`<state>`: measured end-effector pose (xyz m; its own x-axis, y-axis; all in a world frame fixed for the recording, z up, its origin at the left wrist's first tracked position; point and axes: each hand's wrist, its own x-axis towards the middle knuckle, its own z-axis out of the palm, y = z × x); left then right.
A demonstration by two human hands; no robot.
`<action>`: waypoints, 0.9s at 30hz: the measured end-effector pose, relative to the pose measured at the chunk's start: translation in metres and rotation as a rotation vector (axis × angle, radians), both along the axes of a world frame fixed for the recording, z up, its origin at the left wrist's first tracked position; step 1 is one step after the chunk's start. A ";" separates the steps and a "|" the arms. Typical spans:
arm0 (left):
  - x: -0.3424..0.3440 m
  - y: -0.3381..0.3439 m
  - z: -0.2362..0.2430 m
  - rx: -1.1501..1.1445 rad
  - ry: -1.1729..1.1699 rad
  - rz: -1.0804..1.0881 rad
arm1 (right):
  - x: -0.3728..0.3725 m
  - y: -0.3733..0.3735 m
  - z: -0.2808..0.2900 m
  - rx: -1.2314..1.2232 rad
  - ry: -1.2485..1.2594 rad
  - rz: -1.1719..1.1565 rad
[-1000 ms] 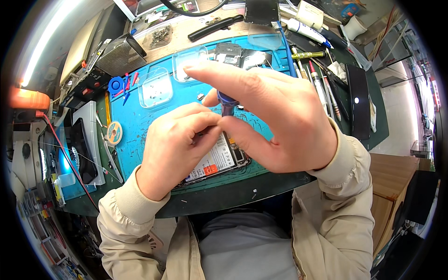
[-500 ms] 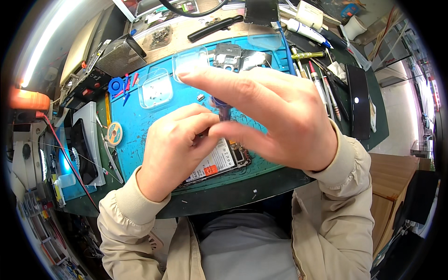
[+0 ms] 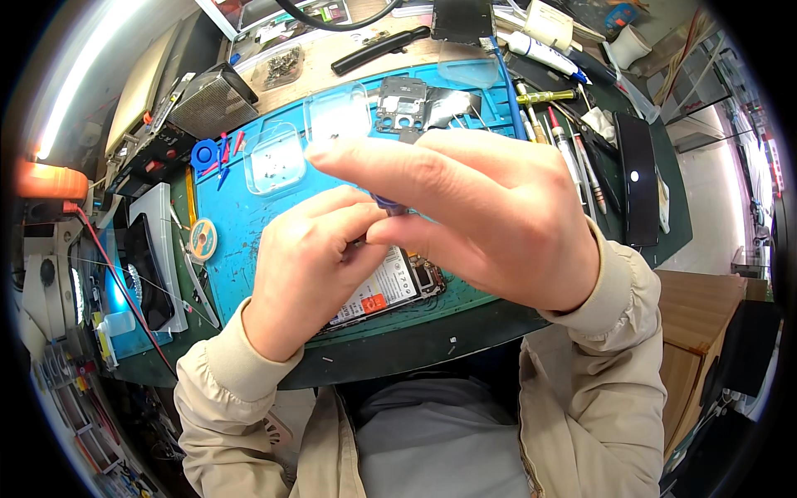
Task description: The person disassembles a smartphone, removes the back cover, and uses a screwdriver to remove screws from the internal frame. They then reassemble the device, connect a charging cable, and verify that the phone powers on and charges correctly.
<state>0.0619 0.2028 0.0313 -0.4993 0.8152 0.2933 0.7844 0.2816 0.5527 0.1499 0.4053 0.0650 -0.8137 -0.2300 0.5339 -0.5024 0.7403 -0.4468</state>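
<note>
An opened phone [image 3: 430,280], its back off and a white-labelled battery [image 3: 390,280] showing, lies on the blue work mat [image 3: 237,266] below my hands. My right hand [image 3: 506,216] is over its far part, thumb and curled fingers around a dark blue screwdriver [image 3: 388,205] while the index finger stretches left. Only a short piece of the screwdriver shows; its tip is hidden behind my hands. My left hand [image 3: 307,257] rests at the phone's left side, its fingers closed together beside the screwdriver. What those fingers pinch, if anything, is out of sight.
Beyond my hands stand clear plastic trays [image 3: 276,159] with tiny parts and a dark phone frame piece [image 3: 403,104]. A solder spool [image 3: 203,239] lies at the left, a black phone [image 3: 149,266] past it. Tweezers and pens [image 3: 581,158] crowd the right side.
My right hand has shifted slightly, and less of the screwdriver shows between my hands. A small metal part on the mat is now covered by my right hand. My left hand has barely moved.
</note>
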 end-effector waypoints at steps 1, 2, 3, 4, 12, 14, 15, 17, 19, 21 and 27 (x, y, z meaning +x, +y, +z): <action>0.000 0.000 -0.001 0.007 0.021 -0.002 | 0.000 0.000 -0.001 -0.013 0.008 0.005; 0.001 0.000 0.000 -0.005 -0.006 0.008 | -0.002 -0.003 -0.006 -0.072 0.029 0.023; 0.002 0.001 0.001 -0.017 -0.033 0.019 | -0.003 -0.003 -0.007 -0.086 0.037 0.026; 0.002 0.001 0.002 -0.029 -0.059 0.030 | -0.004 -0.003 -0.008 -0.101 0.044 0.029; 0.001 0.000 0.003 -0.031 -0.027 0.007 | -0.002 -0.003 -0.003 -0.077 -0.005 0.030; 0.001 0.000 0.003 -0.037 -0.010 0.009 | 0.002 -0.002 0.003 0.001 -0.038 -0.005; 0.001 -0.001 0.001 -0.024 0.008 0.005 | 0.001 -0.003 0.002 -0.008 -0.033 -0.006; 0.001 0.000 0.001 -0.007 0.012 0.006 | -0.001 -0.008 -0.004 -0.092 0.003 0.008; 0.001 0.002 0.002 0.001 -0.018 0.015 | -0.001 -0.008 -0.005 -0.137 0.027 0.004; 0.001 0.001 0.001 0.000 -0.010 0.007 | -0.001 -0.006 -0.003 -0.085 0.018 -0.014; 0.001 0.001 -0.001 0.002 -0.007 0.008 | -0.005 -0.006 -0.009 -0.107 0.070 0.004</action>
<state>0.0628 0.2034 0.0302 -0.5074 0.8109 0.2914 0.7785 0.2864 0.5585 0.1445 0.3991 0.0560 -0.7726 -0.1711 0.6113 -0.5378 0.6882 -0.4870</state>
